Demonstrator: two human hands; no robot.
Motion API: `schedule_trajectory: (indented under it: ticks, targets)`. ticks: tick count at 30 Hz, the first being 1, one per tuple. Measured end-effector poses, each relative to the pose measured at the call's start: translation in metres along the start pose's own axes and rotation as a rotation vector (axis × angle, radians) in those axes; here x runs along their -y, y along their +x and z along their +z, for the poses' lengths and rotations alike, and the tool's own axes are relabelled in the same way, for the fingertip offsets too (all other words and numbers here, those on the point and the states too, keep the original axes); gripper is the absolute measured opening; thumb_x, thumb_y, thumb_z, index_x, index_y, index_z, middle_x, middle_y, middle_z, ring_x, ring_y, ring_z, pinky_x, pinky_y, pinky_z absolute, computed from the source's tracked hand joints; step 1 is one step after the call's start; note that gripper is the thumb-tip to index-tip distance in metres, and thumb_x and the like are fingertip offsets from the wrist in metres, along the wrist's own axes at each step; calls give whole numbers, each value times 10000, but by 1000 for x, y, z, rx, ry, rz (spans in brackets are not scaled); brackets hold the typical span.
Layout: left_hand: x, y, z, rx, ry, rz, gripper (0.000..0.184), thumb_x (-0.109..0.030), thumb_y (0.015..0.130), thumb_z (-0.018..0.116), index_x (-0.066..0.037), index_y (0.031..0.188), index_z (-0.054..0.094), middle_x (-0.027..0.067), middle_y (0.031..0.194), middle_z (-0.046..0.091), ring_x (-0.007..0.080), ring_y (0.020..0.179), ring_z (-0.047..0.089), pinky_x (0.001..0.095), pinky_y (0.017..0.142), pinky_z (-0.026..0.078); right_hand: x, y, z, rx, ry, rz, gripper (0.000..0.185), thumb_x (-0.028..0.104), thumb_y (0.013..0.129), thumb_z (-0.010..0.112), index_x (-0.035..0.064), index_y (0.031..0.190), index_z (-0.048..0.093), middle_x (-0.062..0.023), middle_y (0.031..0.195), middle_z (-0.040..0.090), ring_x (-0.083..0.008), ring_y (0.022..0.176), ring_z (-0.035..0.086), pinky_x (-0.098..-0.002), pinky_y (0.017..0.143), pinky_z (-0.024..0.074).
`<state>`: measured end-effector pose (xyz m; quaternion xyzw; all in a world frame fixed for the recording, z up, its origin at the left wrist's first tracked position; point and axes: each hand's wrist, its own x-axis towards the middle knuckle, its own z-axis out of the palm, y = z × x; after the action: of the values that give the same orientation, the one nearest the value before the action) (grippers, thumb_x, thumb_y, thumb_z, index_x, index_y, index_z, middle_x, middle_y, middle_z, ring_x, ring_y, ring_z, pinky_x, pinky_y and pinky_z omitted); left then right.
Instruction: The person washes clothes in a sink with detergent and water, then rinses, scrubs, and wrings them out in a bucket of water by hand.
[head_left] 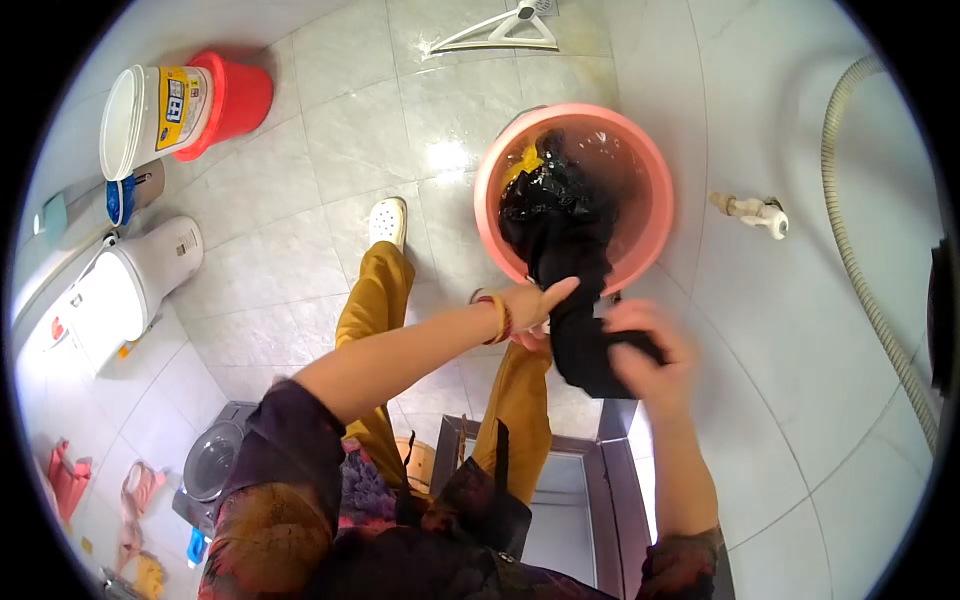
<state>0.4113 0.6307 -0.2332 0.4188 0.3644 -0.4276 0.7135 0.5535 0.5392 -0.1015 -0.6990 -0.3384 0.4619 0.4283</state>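
A wet black garment [572, 270] stretches from inside the pink basin [655, 205] over its near rim and up to my hands. My left hand [535, 305] is closed on the cloth beside the rim, with the thumb lying on top. Smeared by motion, my right hand [652, 350] curls round the garment's near end. Deeper in the basin, the black fabric is glossy with water, and a yellow piece of cloth [524, 163] shows at its left side.
A white squeegee [500, 38] lies on the wet tiled floor [350, 120] beyond the basin. Buckets stand at left, one red [243, 95] and one white [130, 120]. On the right wall are a tap [755, 212] and a flexible hose [840, 200].
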Motion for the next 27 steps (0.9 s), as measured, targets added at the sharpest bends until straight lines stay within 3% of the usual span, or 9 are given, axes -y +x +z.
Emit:
schedule_trajectory:
  ticks: [2, 4, 8, 10, 15, 17, 21, 25, 27]
  targets:
    - [19, -21, -12, -40, 251, 140, 710, -518, 790, 552, 17, 1238, 421, 219, 1049, 585, 344, 902, 595, 441, 835, 453, -1, -13, -23, -206, 336, 161, 240, 69, 621, 573, -15, 845, 596, -140, 903, 580, -240, 851, 570, -341, 793, 455]
    - [28, -53, -10, -710, 788, 842, 768, -370, 692, 702, -10, 1280, 364, 216, 1232, 477, 321, 1098, 503, 464, 954, 359, -1, -25, -29, -313, 543, 185, 267, 88, 612, 578, -62, 832, 580, -176, 890, 569, -262, 854, 564, -358, 809, 442]
    - [8, -52, 7, -695, 978, 1016, 823, -294, 595, 779, -26, 1265, 384, 194, 1307, 404, 305, 1204, 400, 450, 1019, 272, 19, -38, 5, -234, 584, 163, 229, 62, 603, 534, -54, 795, 579, -165, 848, 562, -271, 841, 560, -370, 811, 433]
    - [-8, -41, 14, -554, 803, 1343, 754, -294, 601, 770, -33, 1224, 435, 175, 1214, 490, 323, 1135, 461, 439, 993, 305, 30, -38, 14, -227, 528, 84, 231, 88, 634, 540, -53, 815, 569, -170, 859, 564, -277, 848, 559, -376, 815, 432]
    - [11, -65, 58, -178, 249, 1072, 499, -208, 672, 715, -29, 1105, 544, 115, 1059, 587, 292, 1008, 544, 392, 898, 392, 29, -14, -19, -213, 1047, 278, 384, 300, 907, 377, -13, 1060, 537, -176, 1026, 579, -264, 970, 554, -383, 873, 431]
    - [18, -99, 67, -185, 147, 918, 434, -186, 704, 692, -27, 1084, 556, 96, 1013, 609, 270, 965, 571, 379, 869, 417, -8, -14, -9, -618, 950, 400, 429, 351, 921, 386, 10, 1148, 517, -129, 1048, 583, -270, 958, 555, -385, 880, 423]
    - [23, -174, 66, 103, -844, 593, 537, -282, 646, 730, 42, 1027, 536, 130, 901, 597, 243, 820, 586, 328, 736, 455, -155, -34, 19, -555, 655, 736, 605, 493, 839, 525, 41, 1238, 470, -79, 1198, 513, -234, 1107, 467, -370, 947, 362]
    - [61, -205, 50, 277, -705, 780, 548, -471, 657, 598, 18, 898, 547, 132, 747, 564, 234, 669, 567, 296, 611, 433, -203, -32, 78, -391, 1040, 810, 638, 493, 802, 590, 53, 1247, 465, -66, 1262, 475, -222, 1143, 436, -356, 953, 355]
    - [75, -203, 47, 579, -789, 1049, 708, -506, 631, 623, 43, 1051, 472, 144, 663, 529, 249, 601, 535, 308, 587, 416, -205, -17, 103, -329, 1195, 800, 636, 485, 803, 596, 55, 1251, 461, -64, 1254, 484, -221, 1121, 455, -346, 940, 369]
